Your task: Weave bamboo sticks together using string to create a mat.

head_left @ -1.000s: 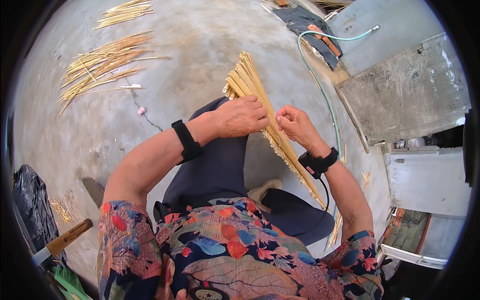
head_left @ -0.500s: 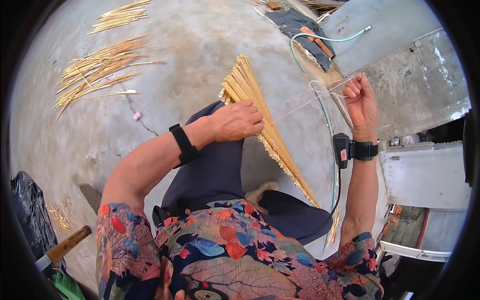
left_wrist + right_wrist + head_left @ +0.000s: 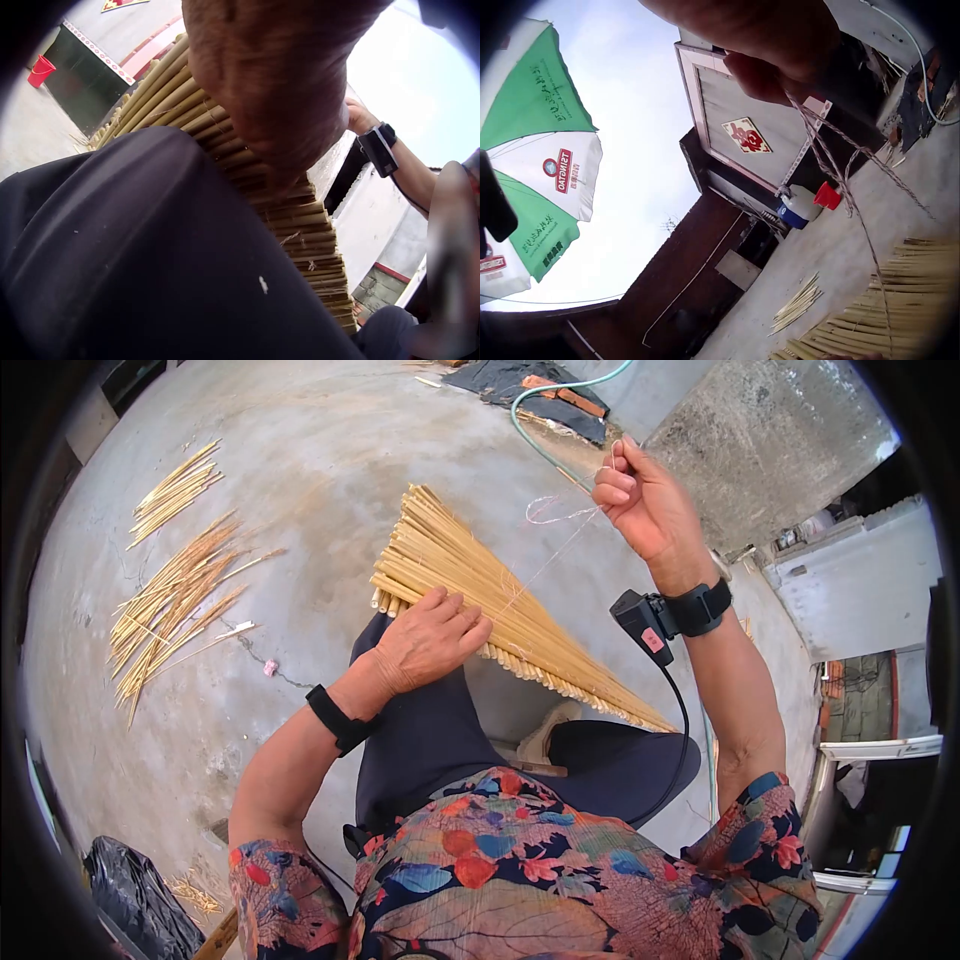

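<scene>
1. Fanning out across the dark trousers (image 3: 420, 732), a mat of pale stalks (image 3: 450, 555) is seen in the head view, its narrow end by the right knee and its broad end beyond the left leg.
2. The cut ends of the stalks are shown from close below in the left wrist view, where small twine knots (image 3: 311, 265) can be made out; from the head these are hardly discerned.
3. The near edge of the mat is covered by the left hand (image 3: 432, 640), laid on the stalks; whether its grip is closed round that edge cannot be told, the thumb being hidden.
4. Twine (image 3: 864, 152) is pinched in the grip of the right hand (image 3: 648, 510), held up well apart from the mat. Its twisted strands are shown plainly only in the right wrist view; from the head, a loop and a fine line are seen.
5. On the floor (image 3: 300, 450), loose stalks (image 3: 165, 628) are spread to the left; bricks (image 3: 578, 402) and a green hose (image 3: 514, 410) are seen farther off.
6. By the right wrist camera alone, a green-and-white umbrella (image 3: 559, 161) is shown. A red bucket (image 3: 827, 196) is caught in both wrist views.
</scene>
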`<state>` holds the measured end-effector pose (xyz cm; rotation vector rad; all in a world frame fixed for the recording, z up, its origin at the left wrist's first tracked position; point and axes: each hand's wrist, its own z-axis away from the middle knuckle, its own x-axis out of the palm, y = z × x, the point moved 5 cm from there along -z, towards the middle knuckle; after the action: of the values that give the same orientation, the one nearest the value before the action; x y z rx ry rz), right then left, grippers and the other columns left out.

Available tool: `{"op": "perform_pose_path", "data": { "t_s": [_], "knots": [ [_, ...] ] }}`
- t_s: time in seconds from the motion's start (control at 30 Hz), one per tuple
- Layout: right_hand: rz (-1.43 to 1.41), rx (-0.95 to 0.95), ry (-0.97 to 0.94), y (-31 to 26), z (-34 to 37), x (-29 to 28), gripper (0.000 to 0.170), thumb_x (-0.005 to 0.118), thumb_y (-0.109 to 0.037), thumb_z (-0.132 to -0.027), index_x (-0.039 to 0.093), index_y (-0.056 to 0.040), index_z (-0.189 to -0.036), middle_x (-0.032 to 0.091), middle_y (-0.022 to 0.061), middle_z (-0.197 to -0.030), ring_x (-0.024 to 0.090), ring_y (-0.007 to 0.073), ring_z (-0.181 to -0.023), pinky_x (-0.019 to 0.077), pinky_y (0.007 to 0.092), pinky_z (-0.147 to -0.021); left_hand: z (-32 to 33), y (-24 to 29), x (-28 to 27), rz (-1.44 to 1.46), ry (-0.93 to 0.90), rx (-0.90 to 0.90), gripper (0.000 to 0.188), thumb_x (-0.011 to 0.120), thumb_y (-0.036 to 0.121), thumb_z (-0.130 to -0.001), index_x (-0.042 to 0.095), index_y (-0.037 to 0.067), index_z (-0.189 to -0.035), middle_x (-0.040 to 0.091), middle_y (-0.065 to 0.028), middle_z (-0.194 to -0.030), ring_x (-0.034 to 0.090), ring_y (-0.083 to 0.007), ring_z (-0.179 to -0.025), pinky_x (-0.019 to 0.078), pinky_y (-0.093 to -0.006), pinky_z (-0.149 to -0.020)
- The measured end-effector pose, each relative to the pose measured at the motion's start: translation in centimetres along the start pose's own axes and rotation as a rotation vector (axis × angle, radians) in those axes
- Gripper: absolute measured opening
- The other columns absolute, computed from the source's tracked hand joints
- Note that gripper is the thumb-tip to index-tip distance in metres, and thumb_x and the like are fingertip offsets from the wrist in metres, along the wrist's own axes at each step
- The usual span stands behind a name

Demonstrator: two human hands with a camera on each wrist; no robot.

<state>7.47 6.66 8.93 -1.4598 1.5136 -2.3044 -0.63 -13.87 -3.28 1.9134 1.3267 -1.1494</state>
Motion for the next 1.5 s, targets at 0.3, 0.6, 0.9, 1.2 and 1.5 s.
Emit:
{"op": "perform_pose_path", "data": {
  "t_s": [0.3,0.6,0.9,1.2,1.5],
  "knots": [
    [0.512,0.085,-0.013,-1.4,0.9,1.0,0.020,0.055,-0.019,-0.092,0.051,-0.0026,-0.080,0.042,-0.0020,-0.068,0.034,0.0047,-0.053,0.0268,0.0179,-0.044,0.5,-0.4,0.6,0.028,0.025,-0.033,0.034,0.061,0.013,-0.073,0.055,0.005,-0.105,0.061,-0.0099,-0.108,0.057,-0.0278,-0.103,0.0417,-0.0410,-0.091],
    [0.621,0.328,-0.132,-1.2,1.9,4.3,0.017,0.048,-0.012,-0.093,0.049,-0.0011,-0.081,0.040,0.0011,-0.068,0.033,0.0082,-0.051,0.0284,0.0225,-0.043,-0.4,-0.1,-0.1,0.037,-0.001,0.018,0.026,0.060,0.010,-0.070,0.058,0.003,-0.095,0.062,-0.0106,-0.104,0.059,-0.0280,-0.098,0.0452,-0.0399,-0.086],
    [0.636,0.304,-0.090,-2.7,2.7,4.6,0.016,0.046,-0.012,-0.094,0.049,0.0008,-0.085,0.042,0.0012,-0.069,0.039,0.0087,-0.056,0.0360,0.0227,-0.049,-0.5,-0.1,-0.2,0.022,0.021,0.013,0.025,0.063,0.009,-0.068,0.058,0.002,-0.092,0.062,-0.0107,-0.101,0.060,-0.0275,-0.096,0.0466,-0.0391,-0.084],
    [1.946,-0.112,0.027,-11.2,-0.5,-7.3,0.041,0.046,-0.042,-0.094,0.058,-0.0096,-0.115,0.059,0.0074,-0.095,0.062,0.0138,-0.081,0.0534,0.0248,-0.065,-0.7,-0.2,-0.1,0.026,0.017,0.037,0.026,0.057,0.011,-0.070,0.055,0.000,-0.093,0.060,-0.0140,-0.100,0.058,-0.0296,-0.098,0.0451,-0.0387,-0.087],
    [1.457,-0.442,0.472,-32.5,5.2,-14.0,0.039,0.048,-0.040,-0.092,0.057,-0.0160,-0.121,0.053,0.0000,-0.082,0.049,0.0054,-0.060,0.0427,0.0145,-0.052,-0.6,-0.4,0.0,0.073,-0.107,0.001,0.030,0.065,0.008,-0.072,0.055,0.001,-0.099,0.057,-0.0140,-0.112,0.055,-0.0304,-0.104,0.0430,-0.0397,-0.092]
  ]
}}
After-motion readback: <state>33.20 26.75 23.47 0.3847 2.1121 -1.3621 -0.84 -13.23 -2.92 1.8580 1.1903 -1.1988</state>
